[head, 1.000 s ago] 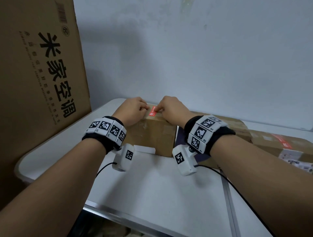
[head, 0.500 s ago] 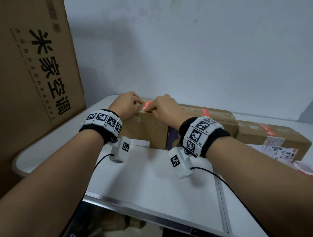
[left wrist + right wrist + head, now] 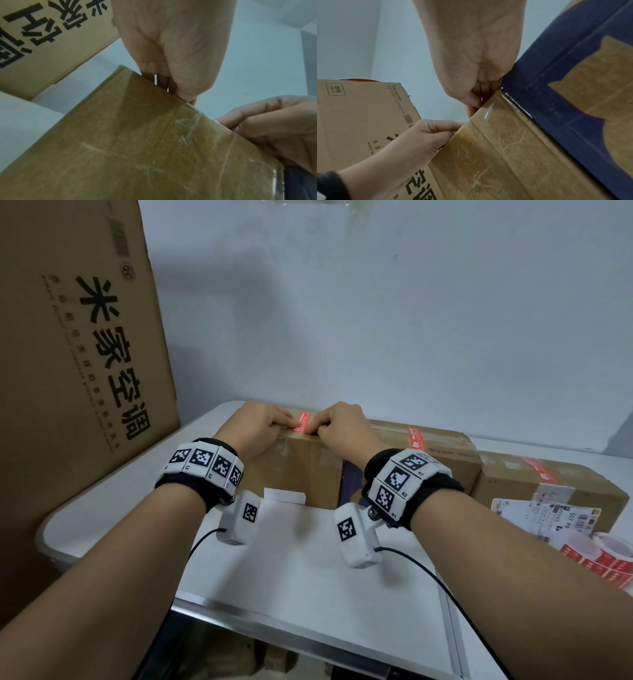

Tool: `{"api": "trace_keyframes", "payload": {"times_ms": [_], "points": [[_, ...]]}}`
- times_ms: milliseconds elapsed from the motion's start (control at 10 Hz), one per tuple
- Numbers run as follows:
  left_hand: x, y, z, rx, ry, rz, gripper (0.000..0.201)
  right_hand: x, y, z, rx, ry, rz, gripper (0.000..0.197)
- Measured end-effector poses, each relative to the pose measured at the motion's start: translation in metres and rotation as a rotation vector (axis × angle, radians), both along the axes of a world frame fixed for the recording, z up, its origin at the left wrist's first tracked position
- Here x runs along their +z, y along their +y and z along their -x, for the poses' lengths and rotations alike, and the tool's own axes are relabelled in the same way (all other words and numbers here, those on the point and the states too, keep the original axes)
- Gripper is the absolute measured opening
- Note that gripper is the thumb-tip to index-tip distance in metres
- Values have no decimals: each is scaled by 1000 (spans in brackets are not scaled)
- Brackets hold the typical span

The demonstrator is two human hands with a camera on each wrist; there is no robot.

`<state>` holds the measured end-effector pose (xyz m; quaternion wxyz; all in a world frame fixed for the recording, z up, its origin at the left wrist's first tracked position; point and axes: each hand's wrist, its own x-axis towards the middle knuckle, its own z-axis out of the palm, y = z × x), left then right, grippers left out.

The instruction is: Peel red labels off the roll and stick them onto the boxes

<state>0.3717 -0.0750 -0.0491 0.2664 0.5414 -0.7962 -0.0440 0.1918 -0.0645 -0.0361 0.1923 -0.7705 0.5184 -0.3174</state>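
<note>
Red rectangular paper label (image 3: 302, 422) lies on top of the taped brown cardboard box (image 3: 301, 470), right by its front top edge. That box stands near the far edge of the white table (image 3: 308, 570). Left hand (image 3: 255, 426) has its fingers curled, pinching the label's left end, and right hand (image 3: 346, 428) does the same on the right end. Roll of red labels (image 3: 606, 556) sits at the table's right edge, near two more brown boxes (image 3: 455, 453).

Tall carton (image 3: 85, 371) blocks left, boxes (image 3: 452, 470) behind; near table (image 3: 308, 577) seems passable.
</note>
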Motion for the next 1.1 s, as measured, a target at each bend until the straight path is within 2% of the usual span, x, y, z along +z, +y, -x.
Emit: {"api": "trace_keyframes", "payload": {"times_ms": [300,400,500,700,800,900,1000,1100], "points": [[-5,11,1,57,6,89,39,1,1,-2,-34,-14,-16,39],[-6,14,3,107,28,96,36,1,2,-2,-38,-15,-25,38],[-4,22,11,177,44,85,41,2,2,-3,-39,7,-32,38],[2,30,27,308,241,45,35,8,4,2,39,32,-51,38],[9,28,42,308,340,54,36,22,5,16,49,-53,22,35],[14,19,60,187,463,93,41,36,-1,44,5,-126,108,41],[31,13,90,73,495,128,45,50,-3,87,-40,-110,163,41],[57,18,121,-33,534,157,47,61,7,130,-73,-236,239,40]]}}
